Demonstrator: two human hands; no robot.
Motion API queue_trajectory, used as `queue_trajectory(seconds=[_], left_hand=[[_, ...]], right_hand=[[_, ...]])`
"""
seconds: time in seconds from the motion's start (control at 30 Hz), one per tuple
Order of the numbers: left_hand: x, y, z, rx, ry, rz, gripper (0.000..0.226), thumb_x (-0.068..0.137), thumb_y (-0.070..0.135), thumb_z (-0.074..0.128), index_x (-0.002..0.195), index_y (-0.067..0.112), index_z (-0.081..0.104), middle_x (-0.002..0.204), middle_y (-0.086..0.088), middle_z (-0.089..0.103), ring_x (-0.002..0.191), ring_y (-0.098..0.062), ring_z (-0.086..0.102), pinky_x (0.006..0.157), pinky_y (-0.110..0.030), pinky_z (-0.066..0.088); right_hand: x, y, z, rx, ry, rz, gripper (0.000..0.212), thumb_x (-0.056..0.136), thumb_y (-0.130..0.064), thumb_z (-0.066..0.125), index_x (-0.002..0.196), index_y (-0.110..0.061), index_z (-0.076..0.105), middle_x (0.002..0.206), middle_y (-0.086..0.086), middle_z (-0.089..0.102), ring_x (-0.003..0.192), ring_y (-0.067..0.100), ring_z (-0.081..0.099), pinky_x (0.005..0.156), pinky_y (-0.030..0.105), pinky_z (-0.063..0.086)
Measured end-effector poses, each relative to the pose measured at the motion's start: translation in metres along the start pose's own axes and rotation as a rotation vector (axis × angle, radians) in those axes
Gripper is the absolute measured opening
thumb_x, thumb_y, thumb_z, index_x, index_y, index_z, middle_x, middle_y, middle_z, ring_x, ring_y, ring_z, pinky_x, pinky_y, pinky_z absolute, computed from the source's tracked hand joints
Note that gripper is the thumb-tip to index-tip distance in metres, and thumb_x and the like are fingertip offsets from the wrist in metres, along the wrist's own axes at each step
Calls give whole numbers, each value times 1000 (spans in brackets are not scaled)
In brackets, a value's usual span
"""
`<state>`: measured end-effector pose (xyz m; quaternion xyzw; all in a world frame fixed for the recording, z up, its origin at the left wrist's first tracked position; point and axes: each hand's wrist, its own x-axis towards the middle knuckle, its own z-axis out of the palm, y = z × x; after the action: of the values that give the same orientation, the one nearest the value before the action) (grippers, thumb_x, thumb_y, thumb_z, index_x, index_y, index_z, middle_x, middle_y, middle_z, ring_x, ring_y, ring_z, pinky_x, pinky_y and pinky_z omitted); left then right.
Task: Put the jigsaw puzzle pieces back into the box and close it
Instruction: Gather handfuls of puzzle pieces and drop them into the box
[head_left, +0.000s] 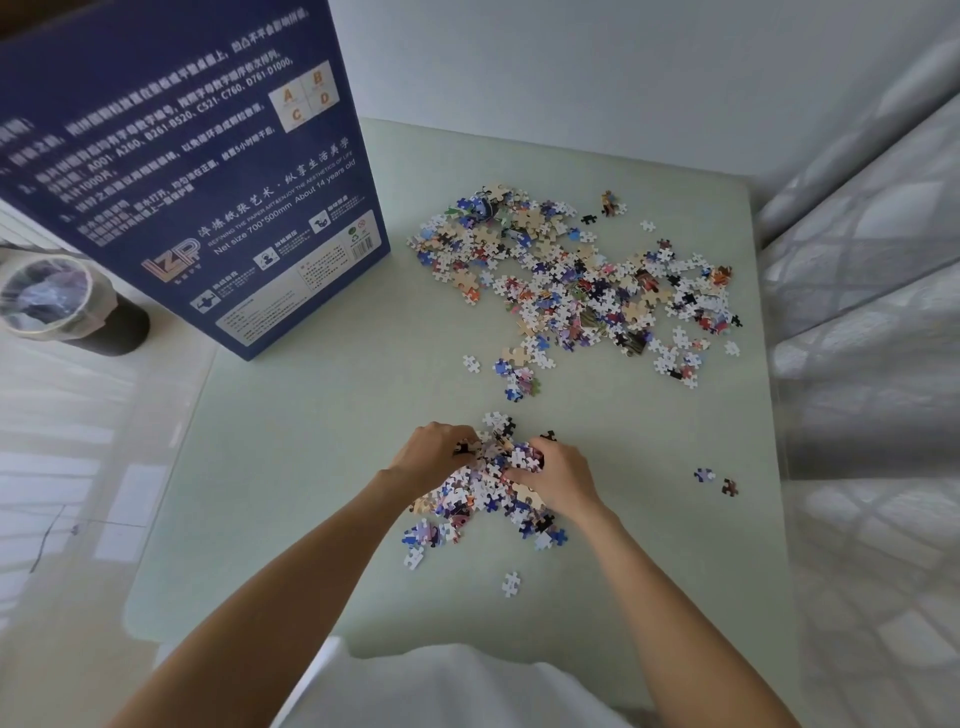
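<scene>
A small heap of jigsaw pieces (491, 488) lies on the pale green table (311, 467) in front of me. My left hand (434, 452) and my right hand (558, 475) close in on the heap from both sides, fingers curled into the pieces. A much larger spread of pieces (582, 280) covers the far right of the table. The blue puzzle box (192, 156) stands upright at the far left, its printed back facing me; its opening is out of sight.
A few stray pieces lie apart: one (511, 583) near me, two (717, 480) to the right. A dark bin (67, 306) with a plastic liner stands on the floor at the left. A patterned bed cover (872, 364) borders the table's right edge.
</scene>
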<state>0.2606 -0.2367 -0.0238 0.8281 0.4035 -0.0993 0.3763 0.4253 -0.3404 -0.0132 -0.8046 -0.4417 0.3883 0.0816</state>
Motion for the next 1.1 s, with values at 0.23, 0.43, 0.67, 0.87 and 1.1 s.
queue_trajectory(seconds=[0.23,0.43,0.67,0.87,1.1], left_hand=[[-13,-1,-22,-28,165,-34,18,90,31,60,107,25,65,100,6,70,86,-14,64,72,-26,50],[-35,-4,-44,-70,312,-11,13,89,30,61,99,23,67,94,9,70,82,-12,64,66,-23,46],[-72,16,-127,-62,637,178,11,87,25,64,98,20,66,92,6,71,76,-9,66,66,-25,54],[-109,21,-264,100,1089,264,16,87,23,64,101,15,67,95,1,72,76,-8,66,65,-23,55],[-117,4,-367,311,1255,36,21,92,28,57,107,15,64,102,-5,70,86,-25,66,67,-31,46]], right_hand=[[-11,-5,-19,54,188,-52,51,81,-40,69,122,-11,58,114,6,66,96,20,63,88,30,48],[-16,-17,-38,38,192,-94,47,84,-36,66,121,-7,58,117,9,65,104,24,61,89,31,47],[-28,-79,-84,224,230,-277,57,80,-35,70,125,-4,55,127,7,58,120,20,52,95,19,37],[-28,-145,-137,356,225,-429,55,78,-32,71,126,-10,55,117,-9,57,114,10,52,86,11,36],[-6,-256,-203,395,220,-666,31,79,-32,71,103,-14,64,94,-9,66,79,0,59,68,12,42]])
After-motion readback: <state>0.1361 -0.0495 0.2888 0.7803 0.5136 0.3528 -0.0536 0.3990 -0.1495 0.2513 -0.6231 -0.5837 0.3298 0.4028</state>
